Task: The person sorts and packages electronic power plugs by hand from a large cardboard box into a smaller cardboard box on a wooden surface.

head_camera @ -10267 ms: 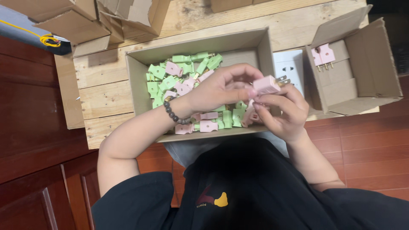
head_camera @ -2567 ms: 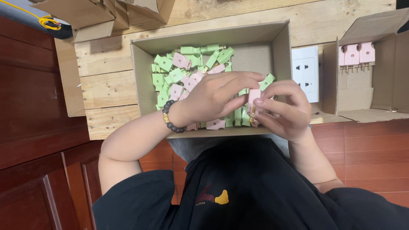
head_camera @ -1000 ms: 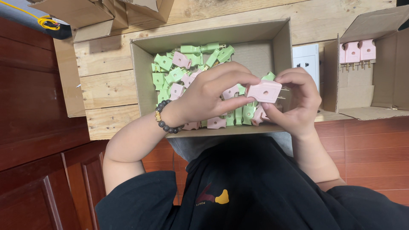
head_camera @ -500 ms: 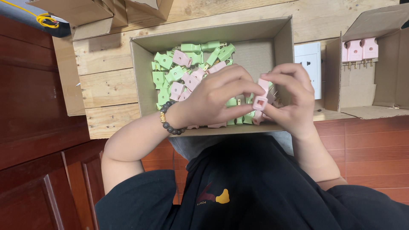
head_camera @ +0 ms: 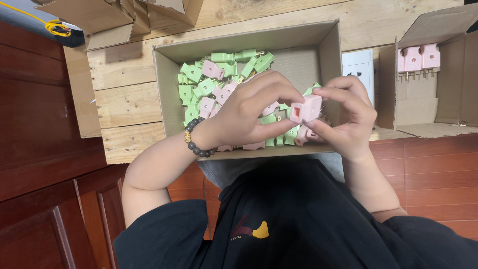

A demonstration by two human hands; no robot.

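A person in a black shirt [head_camera: 279,224] is seen from above, both bare forearms reaching forward over the near edge of a pale wooden tabletop [head_camera: 129,104]. The left hand [head_camera: 244,112], with a dark beaded bracelet [head_camera: 196,142] on its wrist, is curled closed, thumb and fingertips pinching one side of a small pink plug body [head_camera: 304,108]. The right hand [head_camera: 348,117] is likewise closed around the other side of that pink plug body, fingers arched over its top and thumb beneath. The piece is held just above the near wall of an open cardboard box [head_camera: 167,84], toward the box's right side.

Inside the box lies a loose heap of green plug parts [head_camera: 199,87] mixed with pink plug parts [head_camera: 213,69], piled mainly in the left half and partly hidden beneath the hands. The far right part of the box floor is bare cardboard.

Just right of the box, a white wall socket plate [head_camera: 358,67] lies flat on the tabletop. Further right, at the tabletop's right edge, a second open cardboard carton [head_camera: 448,104] holds a row of three finished pink plugs [head_camera: 414,57] against its far wall, their metal prongs pointing toward the viewer.

At the far left corner sit several more brown cartons [head_camera: 114,17], and beside them a grey object with a yellow cord [head_camera: 55,26].
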